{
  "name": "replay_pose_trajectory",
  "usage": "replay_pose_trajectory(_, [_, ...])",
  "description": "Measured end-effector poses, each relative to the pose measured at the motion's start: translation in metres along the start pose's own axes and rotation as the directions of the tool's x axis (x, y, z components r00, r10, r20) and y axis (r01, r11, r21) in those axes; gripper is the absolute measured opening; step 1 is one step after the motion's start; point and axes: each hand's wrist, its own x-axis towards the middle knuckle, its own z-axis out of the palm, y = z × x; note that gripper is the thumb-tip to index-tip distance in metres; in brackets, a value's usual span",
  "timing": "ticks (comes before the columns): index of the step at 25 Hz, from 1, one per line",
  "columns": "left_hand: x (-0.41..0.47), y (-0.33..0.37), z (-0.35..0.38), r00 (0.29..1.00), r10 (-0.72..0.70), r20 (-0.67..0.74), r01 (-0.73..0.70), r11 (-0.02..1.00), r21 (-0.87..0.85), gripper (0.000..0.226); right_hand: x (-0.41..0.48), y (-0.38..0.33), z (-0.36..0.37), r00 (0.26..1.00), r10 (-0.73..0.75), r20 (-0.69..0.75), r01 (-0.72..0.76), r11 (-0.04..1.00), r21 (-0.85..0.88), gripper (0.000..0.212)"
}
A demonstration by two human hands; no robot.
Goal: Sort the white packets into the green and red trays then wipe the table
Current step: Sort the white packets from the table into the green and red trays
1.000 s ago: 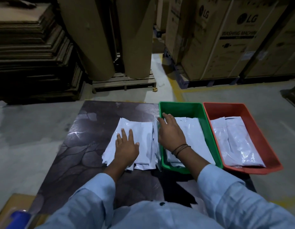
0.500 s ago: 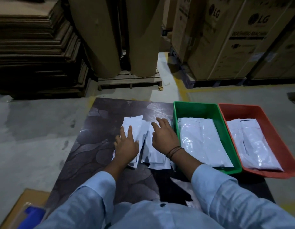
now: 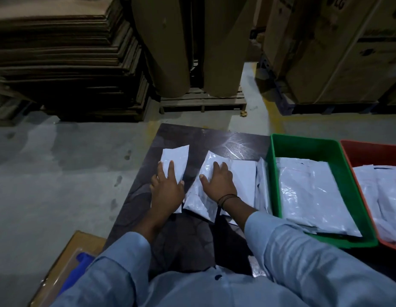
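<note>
Dim warehouse; dark marbled worktop [image 3: 214, 140]. Sorting partway: white plastic packets already lie in the green plastic tray [image 3: 279, 149] and red plastic tray [image 3: 356, 149]. My left hand [image 3: 167, 191] lies flat, fingers spread, on one separated white packet [image 3: 177, 155]; right hand [image 3: 218, 185] flat on the remaining heap [image 3: 243, 176], gripping nothing. Wiping not begun. Left packet sits near the worktop's left edge; bare room at the far side.
</note>
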Motion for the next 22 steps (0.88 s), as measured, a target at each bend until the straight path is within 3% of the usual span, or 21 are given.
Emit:
replay_pose_trajectory(5, [-0.001,-0.014,0.001,1.000,-0.018,0.006,0.018,0.999,0.033,0.076,0.007,-0.011,0.025,0.990,0.106,0.096,-0.105,0.994,-0.016,0.100])
replay_pose_trajectory(14, [-0.001,0.001,0.003,0.999,-0.001,0.043,-0.001,0.999,0.051,0.075,0.004,0.003,0.029,0.992,-0.014,0.129,0.023,0.998,-0.063,0.098])
replay_pose_trajectory(22, [0.007,0.043,-0.004,1.000,0.019,0.017,-0.020,0.999,0.041,0.076,-0.002,0.007,-0.030,0.981,-0.185,-0.057,0.170,0.965,-0.201,0.081])
